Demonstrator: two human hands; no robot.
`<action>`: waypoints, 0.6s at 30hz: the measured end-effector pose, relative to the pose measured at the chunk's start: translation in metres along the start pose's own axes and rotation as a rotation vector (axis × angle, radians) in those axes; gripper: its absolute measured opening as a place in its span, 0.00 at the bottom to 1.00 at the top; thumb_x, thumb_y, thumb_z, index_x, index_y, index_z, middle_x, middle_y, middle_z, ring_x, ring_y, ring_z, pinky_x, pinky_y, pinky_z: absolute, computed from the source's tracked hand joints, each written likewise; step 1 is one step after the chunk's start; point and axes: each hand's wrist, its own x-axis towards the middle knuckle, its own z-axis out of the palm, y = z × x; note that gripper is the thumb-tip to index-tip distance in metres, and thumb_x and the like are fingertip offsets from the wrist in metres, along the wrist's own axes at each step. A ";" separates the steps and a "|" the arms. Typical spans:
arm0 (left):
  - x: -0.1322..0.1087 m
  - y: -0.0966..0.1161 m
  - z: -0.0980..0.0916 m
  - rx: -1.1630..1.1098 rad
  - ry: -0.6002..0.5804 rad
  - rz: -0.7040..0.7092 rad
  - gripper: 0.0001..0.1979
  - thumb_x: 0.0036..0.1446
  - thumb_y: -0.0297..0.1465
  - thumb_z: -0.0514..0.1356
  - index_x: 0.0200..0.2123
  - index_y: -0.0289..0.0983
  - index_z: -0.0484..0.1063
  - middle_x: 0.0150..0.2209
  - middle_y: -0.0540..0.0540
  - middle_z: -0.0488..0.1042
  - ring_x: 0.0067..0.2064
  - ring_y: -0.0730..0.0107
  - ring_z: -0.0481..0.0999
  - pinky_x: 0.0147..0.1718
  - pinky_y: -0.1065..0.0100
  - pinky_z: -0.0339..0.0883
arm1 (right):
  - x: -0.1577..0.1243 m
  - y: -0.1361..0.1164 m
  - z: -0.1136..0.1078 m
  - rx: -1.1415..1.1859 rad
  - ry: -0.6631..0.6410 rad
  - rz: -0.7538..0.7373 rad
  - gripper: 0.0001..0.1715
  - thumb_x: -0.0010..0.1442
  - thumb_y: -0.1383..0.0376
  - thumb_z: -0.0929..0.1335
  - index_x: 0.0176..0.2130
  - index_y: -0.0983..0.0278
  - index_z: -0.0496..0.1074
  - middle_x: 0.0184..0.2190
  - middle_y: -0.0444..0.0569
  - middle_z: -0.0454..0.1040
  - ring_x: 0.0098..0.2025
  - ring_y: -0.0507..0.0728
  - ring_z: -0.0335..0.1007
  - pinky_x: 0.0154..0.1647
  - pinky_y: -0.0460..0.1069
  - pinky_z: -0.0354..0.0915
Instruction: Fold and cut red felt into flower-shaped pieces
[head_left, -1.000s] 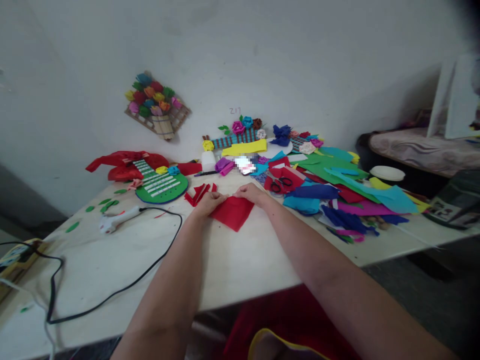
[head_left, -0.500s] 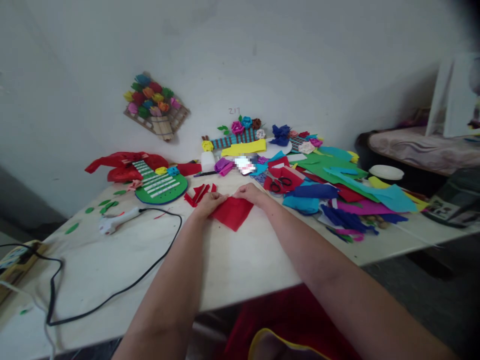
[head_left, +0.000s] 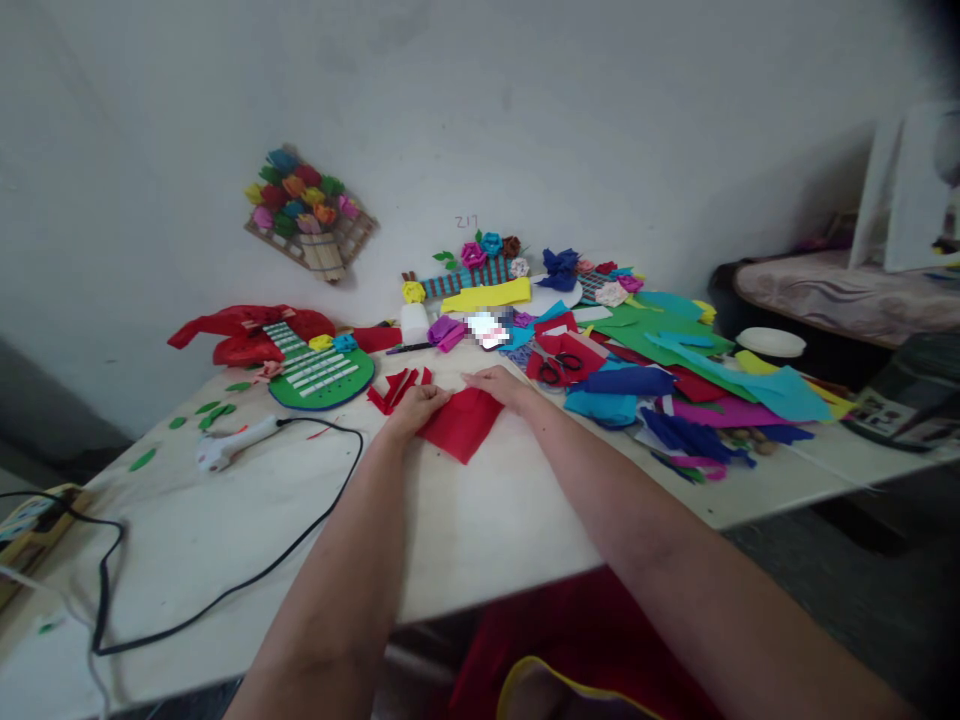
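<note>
A red paper piece [head_left: 462,430] lies on the pale table [head_left: 495,530], one corner pointing toward me. Its upper left side is pinched in my left hand [head_left: 418,404]. At its upper right, my right hand [head_left: 495,384] grips the same piece with closed fingers. The far edge between the hands looks slightly curled. Just left of my left hand are folded red scraps [head_left: 394,388], touched by neither hand.
Scissors [head_left: 556,366] rest on red paper, beside a heap of coloured paper [head_left: 720,375] at right. A glue gun [head_left: 238,442] with a black cord and a green guitar-shaped piece [head_left: 352,378] lie left. A white bowl [head_left: 772,343] stands at the far right.
The red paper's far edge between my hands now looks more curled. Both hands have barely moved, and the view has shifted very slightly.
</note>
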 end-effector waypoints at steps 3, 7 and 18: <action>0.000 0.000 0.000 -0.033 0.005 0.025 0.19 0.40 0.45 0.64 0.26 0.33 0.70 0.22 0.49 0.71 0.23 0.73 0.67 0.23 0.71 0.58 | -0.001 -0.002 -0.002 0.118 0.022 0.067 0.27 0.48 0.45 0.66 0.27 0.67 0.73 0.21 0.49 0.73 0.27 0.55 0.69 0.29 0.48 0.63; -0.002 0.002 0.001 -0.077 0.032 0.043 0.19 0.40 0.45 0.64 0.26 0.34 0.69 0.23 0.49 0.71 0.25 0.73 0.68 0.25 0.71 0.59 | 0.000 0.000 -0.004 0.173 -0.013 0.047 0.24 0.46 0.46 0.68 0.26 0.66 0.71 0.22 0.48 0.73 0.27 0.55 0.69 0.30 0.48 0.63; -0.004 0.005 0.002 -0.080 0.022 -0.003 0.19 0.40 0.45 0.64 0.23 0.34 0.69 0.20 0.49 0.69 0.22 0.74 0.66 0.21 0.71 0.55 | -0.003 -0.004 0.002 0.019 0.029 0.009 0.19 0.36 0.57 0.74 0.19 0.66 0.66 0.15 0.40 0.66 0.20 0.49 0.59 0.22 0.45 0.53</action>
